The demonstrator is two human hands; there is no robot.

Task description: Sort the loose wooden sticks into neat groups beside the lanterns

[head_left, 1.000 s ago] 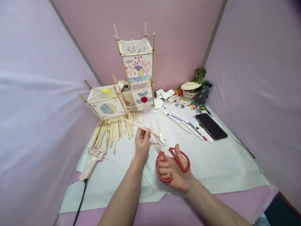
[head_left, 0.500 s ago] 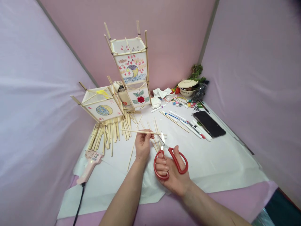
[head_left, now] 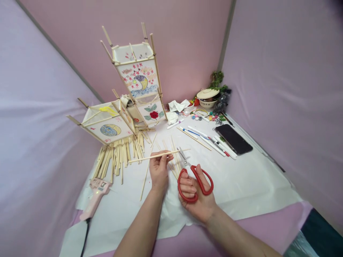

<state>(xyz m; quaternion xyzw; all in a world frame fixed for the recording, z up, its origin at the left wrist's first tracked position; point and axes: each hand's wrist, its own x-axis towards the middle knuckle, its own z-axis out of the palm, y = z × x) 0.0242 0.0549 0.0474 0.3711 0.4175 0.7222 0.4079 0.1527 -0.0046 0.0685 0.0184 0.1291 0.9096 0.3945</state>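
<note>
My left hand point(head_left: 160, 169) pinches a thin wooden stick point(head_left: 144, 157) that lies nearly level above the table. Its right end meets the blades of the red-handled scissors point(head_left: 187, 163). My right hand point(head_left: 198, 200), palm up, holds these scissors with thumb and fingers through the loops. The blades are slightly apart around the stick; whether they have cut into it I cannot tell. Beneath them several loose thin sticks point(head_left: 173, 166) lie on the white sheet point(head_left: 241, 189).
At the left stand a tall paper lantern point(head_left: 139, 76) and a shorter one point(head_left: 109, 129), beside a pile of sticks point(head_left: 118, 160). A pink glue gun point(head_left: 93, 201) lies front left. Markers point(head_left: 214, 144), a phone point(head_left: 233, 138) and a lidded bowl point(head_left: 208, 101) are at right.
The stick has tilted, its left end lower and farther left. The scissor blades have closed further around its right end. The whole view has shifted slightly.
</note>
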